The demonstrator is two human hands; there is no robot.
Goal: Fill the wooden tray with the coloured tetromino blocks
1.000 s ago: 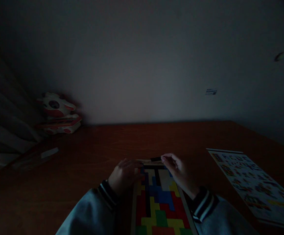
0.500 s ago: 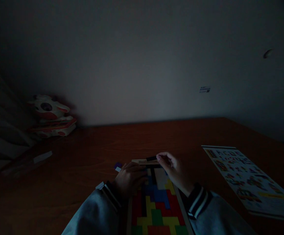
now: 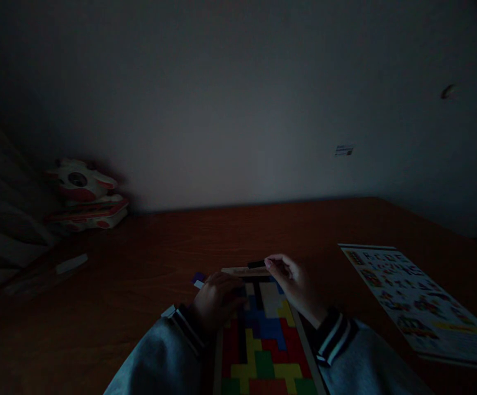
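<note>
A wooden puzzle board (image 3: 217, 359) filled with coloured tetromino blocks stretches away from me, with a bare pale patch near its far end. My right hand (image 3: 296, 285) pinches a straight black block (image 3: 257, 264) between thumb and fingertips, just above the board's far rim. Across the board's upper left lies my left hand (image 3: 220, 299), fingers loosely extended and slightly bent, covering some blocks. Beside its knuckles, a purple block (image 3: 198, 277) and a small whitish piece (image 3: 198, 284) rest on the table. Another pale piece (image 3: 168, 311) shows by the left cuff.
On the brown table (image 3: 160, 247) a printed sheet with coloured pictures (image 3: 419, 307) lies to the right. A white and red cow-like toy (image 3: 86, 192) stands at the far left, near a curtain (image 3: 4, 203). A pale strip (image 3: 72, 264) lies left. Behind is a wall (image 3: 238, 109).
The black block in my right hand has shifted slightly to the right and up. My left fingers have moved a little, and the purple block beside them looks slightly different in outline.
</note>
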